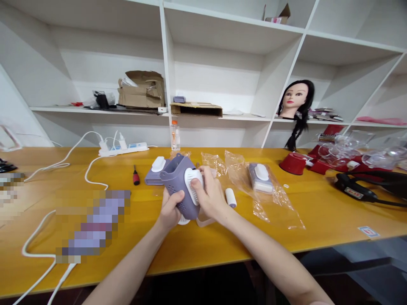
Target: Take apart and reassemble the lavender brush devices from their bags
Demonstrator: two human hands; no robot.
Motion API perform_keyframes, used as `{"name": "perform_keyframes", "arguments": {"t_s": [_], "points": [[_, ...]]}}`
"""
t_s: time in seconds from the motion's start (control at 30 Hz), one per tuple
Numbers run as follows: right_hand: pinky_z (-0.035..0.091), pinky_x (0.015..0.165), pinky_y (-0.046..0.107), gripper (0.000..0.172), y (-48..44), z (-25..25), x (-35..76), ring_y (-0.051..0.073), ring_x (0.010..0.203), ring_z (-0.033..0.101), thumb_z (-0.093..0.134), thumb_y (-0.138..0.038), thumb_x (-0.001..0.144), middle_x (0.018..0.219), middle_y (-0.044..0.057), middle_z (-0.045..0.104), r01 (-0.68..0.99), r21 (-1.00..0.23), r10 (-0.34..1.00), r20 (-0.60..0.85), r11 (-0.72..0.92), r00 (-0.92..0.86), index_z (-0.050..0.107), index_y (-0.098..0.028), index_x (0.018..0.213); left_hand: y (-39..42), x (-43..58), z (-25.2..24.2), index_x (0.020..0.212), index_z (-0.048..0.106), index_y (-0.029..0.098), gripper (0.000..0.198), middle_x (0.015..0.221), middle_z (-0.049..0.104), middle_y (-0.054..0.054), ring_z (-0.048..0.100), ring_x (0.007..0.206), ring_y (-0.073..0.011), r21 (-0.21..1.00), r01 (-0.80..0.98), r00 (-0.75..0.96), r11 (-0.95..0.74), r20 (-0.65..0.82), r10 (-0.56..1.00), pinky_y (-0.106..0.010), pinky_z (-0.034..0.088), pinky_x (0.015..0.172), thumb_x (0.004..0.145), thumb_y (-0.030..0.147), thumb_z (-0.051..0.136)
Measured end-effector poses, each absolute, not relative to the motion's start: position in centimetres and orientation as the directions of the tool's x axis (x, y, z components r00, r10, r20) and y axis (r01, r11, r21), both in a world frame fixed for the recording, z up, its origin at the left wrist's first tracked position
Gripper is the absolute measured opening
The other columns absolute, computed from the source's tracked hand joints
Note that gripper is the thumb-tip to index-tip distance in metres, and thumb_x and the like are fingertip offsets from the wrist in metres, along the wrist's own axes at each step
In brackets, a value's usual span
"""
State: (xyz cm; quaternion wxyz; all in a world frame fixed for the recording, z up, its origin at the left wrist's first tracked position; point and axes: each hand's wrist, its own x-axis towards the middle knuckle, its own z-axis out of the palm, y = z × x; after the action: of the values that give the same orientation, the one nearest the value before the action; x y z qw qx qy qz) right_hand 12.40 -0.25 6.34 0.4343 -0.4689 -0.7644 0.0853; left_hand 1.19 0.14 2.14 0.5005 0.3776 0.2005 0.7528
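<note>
Above the table, my left hand (171, 208) is wrapped round the lower left side of a purple-grey plastic holder (178, 178). The holder is tilted, open at the top and pierced with small holes. Against its right side sits a white oval bristled brush (192, 186). My right hand (211, 192) grips this brush, its thumb lying on the ridged face. Whether the brush is fixed to the holder I cannot tell. Behind my left hand lies a similar purple-grey piece (152, 178) with a white oval part (158, 164) on top.
A white cylinder (231, 198) and a wrapped purple-grey piece (257, 176) lie right of my hands, among clear plastic bags (276, 207). A screwdriver (136, 176), a bottle (175, 135) and a power strip (127, 149) stand or lie further back. White cables cross the left.
</note>
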Motion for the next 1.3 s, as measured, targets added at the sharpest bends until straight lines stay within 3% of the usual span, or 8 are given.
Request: {"name": "perform_keyframes", "arguments": {"t_s": [0.07,0.17,0.3,0.53,0.7,0.93,1.1,1.3], "points": [[0.042,0.061,0.030,0.039,-0.2,6.0,12.5,0.021,0.069,0.060,0.028,-0.046,0.091,0.085,0.007,0.065,0.677,-0.485,0.765,0.617,0.553,-0.183,0.045,-0.018,0.113,0.2,1.5,2.2,0.119,0.056,0.024,0.060,0.113,0.065,-0.006,0.055,0.113,-0.0283,0.676,-0.624,-0.208,-0.392,0.340,0.917,-0.039,0.044,0.097,0.066,0.051,0.063],[0.044,0.062,0.032,0.041,0.0,5.1,12.5,0.022,0.066,0.061,0.023,-0.038,0.093,0.079,0.010,0.066,0.748,-0.286,0.667,0.696,0.598,-0.266,0.046,-0.013,0.117,0.4,1.9,2.2,0.109,0.063,0.022,0.058,0.112,0.066,-0.006,0.048,0.120,-0.0277,0.675,-0.637,-0.217,-0.372,0.306,0.927,-0.036,0.044,0.097,0.070,0.064,0.054],[0.046,0.067,0.035,0.044,0.2,4.1,12.3,0.024,0.073,0.062,0.023,-0.034,0.092,0.083,0.016,0.066,0.762,-0.084,0.525,0.772,0.643,-0.359,0.049,-0.008,0.115,0.6,1.9,1.9,0.103,0.066,0.019,0.058,0.109,0.067,-0.006,0.048,0.120,-0.0277,0.681,-0.632,-0.238,-0.370,0.283,0.929,-0.036,0.043,0.098,0.070,0.065,0.052],[0.044,0.057,0.030,0.038,-0.5,5.1,12.2,0.020,0.059,0.061,0.022,-0.034,0.094,0.068,0.010,0.065,0.786,-0.185,0.565,0.790,0.590,-0.238,0.051,-0.011,0.100,0.1,2.4,1.1,0.094,0.068,0.016,0.058,0.103,0.069,-0.008,0.050,0.118,-0.0280,0.715,-0.634,-0.173,-0.297,0.243,0.955,-0.035,0.040,0.101,0.066,0.066,0.056],[0.035,0.047,0.026,0.037,-0.9,5.7,12.2,0.018,0.049,0.058,0.020,-0.038,0.093,0.058,0.005,0.061,0.829,-0.229,0.654,0.730,0.510,-0.201,0.049,-0.015,0.092,-0.1,2.9,1.2,0.090,0.069,0.015,0.058,0.105,0.069,-0.009,0.048,0.120,-0.0286,0.715,-0.646,-0.165,-0.267,0.211,0.963,-0.036,0.039,0.102,0.064,0.066,0.057],[0.032,0.049,0.026,0.032,-1.0,6.2,12.4,0.019,0.051,0.059,0.023,-0.038,0.093,0.061,0.003,0.064,0.833,-0.307,0.734,0.660,0.460,-0.162,0.048,-0.017,0.095,-0.4,3.0,1.2,0.091,0.068,0.016,0.055,0.102,0.069,-0.008,0.053,0.115,-0.0301,0.705,-0.674,-0.133,-0.219,0.176,0.975,-0.039,0.044,0.097,0.065,0.064,0.059],[0.037,0.053,0.026,0.035,-1.2,6.4,12.4,0.020,0.060,0.063,0.029,-0.042,0.092,0.075,0.004,0.068,0.789,-0.350,0.735,0.653,0.505,-0.180,0.047,-0.018,0.111,-0.2,2.6,1.0,0.097,0.066,0.015,0.050,0.095,0.071,-0.008,0.058,0.108,-0.0301,0.703,-0.670,-0.132,-0.240,0.205,0.970,-0.039,0.048,0.091,0.066,0.055,0.063],[0.039,0.055,0.026,0.039,-1.2,6.3,12.0,0.019,0.060,0.063,0.026,-0.038,0.094,0.076,0.006,0.069,0.804,-0.297,0.730,0.643,0.516,-0.232,0.051,-0.017,0.114,-0.3,2.3,1.8,0.104,0.063,0.014,0.053,0.094,0.071,-0.009,0.062,0.102,-0.0281,0.674,-0.694,-0.150,-0.252,0.207,0.967,-0.039,0.049,0.090,0.070,0.055,0.059]]}}
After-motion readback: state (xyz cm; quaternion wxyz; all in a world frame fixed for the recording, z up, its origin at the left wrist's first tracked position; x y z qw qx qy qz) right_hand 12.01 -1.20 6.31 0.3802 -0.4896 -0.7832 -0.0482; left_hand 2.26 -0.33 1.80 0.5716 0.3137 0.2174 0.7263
